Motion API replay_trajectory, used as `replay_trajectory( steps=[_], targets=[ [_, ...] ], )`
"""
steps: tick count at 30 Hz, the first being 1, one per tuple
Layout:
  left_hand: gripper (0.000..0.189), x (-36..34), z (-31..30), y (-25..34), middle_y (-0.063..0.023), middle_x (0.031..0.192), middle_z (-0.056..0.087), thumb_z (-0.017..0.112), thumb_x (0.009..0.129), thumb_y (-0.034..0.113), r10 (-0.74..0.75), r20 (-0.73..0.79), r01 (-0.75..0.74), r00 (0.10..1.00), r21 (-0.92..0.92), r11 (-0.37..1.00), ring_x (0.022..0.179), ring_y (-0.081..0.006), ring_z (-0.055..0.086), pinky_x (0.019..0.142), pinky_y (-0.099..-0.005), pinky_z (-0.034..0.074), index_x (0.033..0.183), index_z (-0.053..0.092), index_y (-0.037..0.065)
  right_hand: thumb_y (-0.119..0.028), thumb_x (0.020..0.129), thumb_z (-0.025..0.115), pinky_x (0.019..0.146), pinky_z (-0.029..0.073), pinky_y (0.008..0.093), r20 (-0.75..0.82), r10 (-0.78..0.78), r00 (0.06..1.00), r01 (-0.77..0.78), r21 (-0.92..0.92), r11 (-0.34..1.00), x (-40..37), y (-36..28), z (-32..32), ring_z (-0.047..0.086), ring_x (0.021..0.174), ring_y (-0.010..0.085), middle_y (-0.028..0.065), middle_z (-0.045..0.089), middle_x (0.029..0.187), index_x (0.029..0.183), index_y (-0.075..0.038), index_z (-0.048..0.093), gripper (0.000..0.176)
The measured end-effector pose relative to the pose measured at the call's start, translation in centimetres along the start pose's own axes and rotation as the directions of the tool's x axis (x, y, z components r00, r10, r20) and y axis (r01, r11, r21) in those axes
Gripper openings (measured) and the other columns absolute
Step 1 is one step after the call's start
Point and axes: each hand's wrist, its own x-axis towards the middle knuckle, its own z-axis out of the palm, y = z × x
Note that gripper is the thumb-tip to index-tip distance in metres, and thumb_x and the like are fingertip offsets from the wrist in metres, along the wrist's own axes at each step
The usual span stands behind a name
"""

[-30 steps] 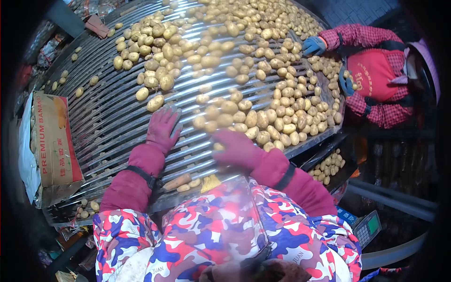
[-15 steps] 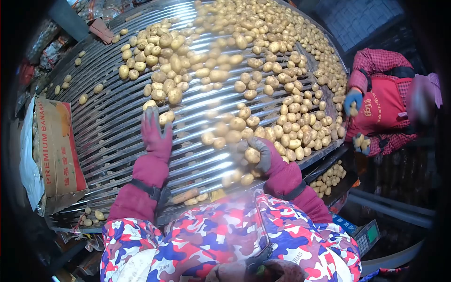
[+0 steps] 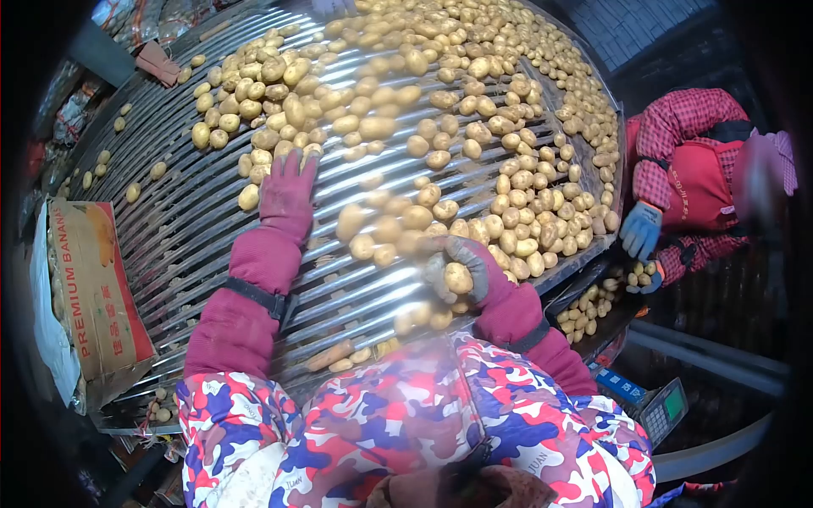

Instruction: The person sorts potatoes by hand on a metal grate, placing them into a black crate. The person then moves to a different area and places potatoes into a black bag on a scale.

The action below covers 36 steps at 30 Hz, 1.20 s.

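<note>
My left hand, in a maroon glove, lies with outstretched fingers against the near edge of a heap of potatoes on the slatted metal sorting table. A loose potato rests just left of its wrist. On the right, my right hand, in a dirty grey-and-maroon glove, has its fingers curled round a potato. Several more potatoes lie beyond and to the left of that hand, partly blurred by a smear on the lens.
A banana carton stands at the left edge. Across the right side, a co-worker in blue gloves handles potatoes above a container of potatoes. A wooden handle lies near my body. A scale display sits lower right.
My left hand has moved forward and slightly right, up to the heap. My right hand keeps its potato, nearly in place. The co-worker's upper hand has dropped toward the container.
</note>
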Motion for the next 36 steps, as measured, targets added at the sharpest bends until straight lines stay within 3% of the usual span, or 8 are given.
replay_trajectory(
  steps=[6, 9, 12, 16, 19, 25, 33, 36],
  targets=[
    [0.061, 0.8, 0.3, 0.1, -0.0135, 0.126, 0.058, 0.072, 0.078, 0.012, -0.087, 0.112, 0.14, 0.99, -0.657, 0.741, 0.116, -0.0279, 0.059, 0.096, -0.0393, 0.051, 0.136, 0.054, 0.008, -0.025, 0.096, 0.063, 0.075, 0.054, 0.0233, 0.057, -0.06, 0.997, 0.052, 0.123, 0.991, 0.1, 0.0, 0.2, 0.065, 0.095, 0.0129, 0.0063, 0.066, 0.115, 0.135, -0.003, 0.058, 0.045],
    [0.064, -1.2, -3.2, 3.6, -0.011, 0.122, 0.059, 0.074, 0.077, 0.013, 0.013, 0.502, 0.494, 0.865, -0.845, -0.205, 0.106, -0.0215, 0.063, 0.093, -0.0361, 0.055, 0.137, 0.053, 0.005, -0.03, 0.096, 0.063, 0.075, 0.053, 0.0231, 0.141, -0.03, 0.99, 0.006, 0.172, 0.985, 0.0, 0.1, -0.3, 0.065, 0.09, 0.0119, 0.0064, 0.066, 0.112, 0.137, -0.002, 0.056, 0.05],
    [0.065, -2.3, -4.5, 7.4, -0.011, 0.117, 0.061, 0.074, 0.077, 0.013, 0.034, 0.432, 0.365, 0.901, -0.715, -0.597, 0.101, -0.0204, 0.065, 0.09, -0.0319, 0.057, 0.137, 0.052, 0.003, -0.034, 0.102, 0.055, 0.071, 0.052, 0.0266, 0.196, -0.176, 0.965, 0.2, -0.111, 0.973, 0.7, -0.4, 0.6, 0.062, 0.075, 0.0119, 0.0107, 0.066, 0.103, 0.135, 0.003, 0.056, 0.049],
    [0.056, -3.1, -5.4, 9.7, -0.0083, 0.109, 0.064, 0.071, 0.079, 0.012, 0.158, 0.455, 0.439, 0.876, -0.62, -0.65, 0.098, -0.0195, 0.065, 0.085, -0.0322, 0.057, 0.133, 0.056, 0.004, -0.031, 0.094, 0.067, 0.082, 0.053, 0.025, -0.042, 0.123, 0.992, -0.121, 0.048, 0.991, 0.7, -1.0, 2.0, 0.062, 0.1, 0.0124, 0.0044, 0.062, 0.121, 0.144, -0.005, 0.05, 0.06],
    [0.044, -3.5, -4.7, 11.2, -0.0054, 0.101, 0.066, 0.07, 0.082, 0.014, 0.09, 0.47, 0.474, 0.878, -0.829, -0.297, 0.092, -0.0185, 0.066, 0.079, -0.0338, 0.056, 0.123, 0.061, 0.002, -0.023, 0.093, 0.066, 0.083, 0.052, 0.0268, -0.04, 0.13, 0.991, -0.125, 0.111, 0.986, 1.2, -1.6, 2.3, 0.061, 0.099, 0.0121, 0.005, 0.061, 0.119, 0.142, -0.005, 0.052, 0.054],
    [0.03, -3.0, -1.3, 13.8, -0.0122, 0.095, 0.067, 0.068, 0.088, 0.02, 0.161, -0.38, -0.4, 0.911, -0.721, 0.565, 0.083, -0.0218, 0.066, 0.074, -0.0358, 0.054, 0.109, 0.062, -0.001, -0.017, 0.093, 0.065, 0.07, 0.049, 0.0247, 0.043, 0.145, 0.988, -0.151, 0.29, 0.945, 0.9, 0.1, 1.0, 0.057, 0.084, 0.0081, -0.0002, 0.059, 0.106, 0.143, -0.006, 0.048, 0.054],
    [0.044, -2.6, -2.0, 14.4, -0.0197, 0.117, 0.065, 0.068, 0.091, 0.024, 0.255, -0.459, -0.495, 0.851, -0.541, 0.679, 0.104, -0.0327, 0.065, 0.091, -0.042, 0.053, 0.125, 0.06, -0.003, -0.019, 0.093, 0.069, 0.056, 0.045, 0.0232, 0.344, -0.019, 0.939, -0.17, 0.512, 0.842, 2.3, 0.4, -0.4, 0.048, 0.062, 0.0059, -0.0017, 0.056, 0.093, 0.132, -0.009, 0.052, 0.044],
    [0.039, -3.8, -0.1, 15.6, -0.0206, 0.128, 0.06, 0.061, 0.095, 0.02, -0.088, -0.073, -0.034, 0.994, -0.924, 0.382, 0.11, -0.0292, 0.062, 0.095, -0.0408, 0.051, 0.125, 0.059, -0.006, -0.018, 0.091, 0.071, 0.057, 0.05, 0.028, 0.16, -0.076, 0.984, -0.006, 0.456, 0.89, 1.8, 2.3, 0.0, 0.057, 0.067, 0.012, 0.003, 0.06, 0.092, 0.123, -0.008, 0.056, 0.038]
  ],
)
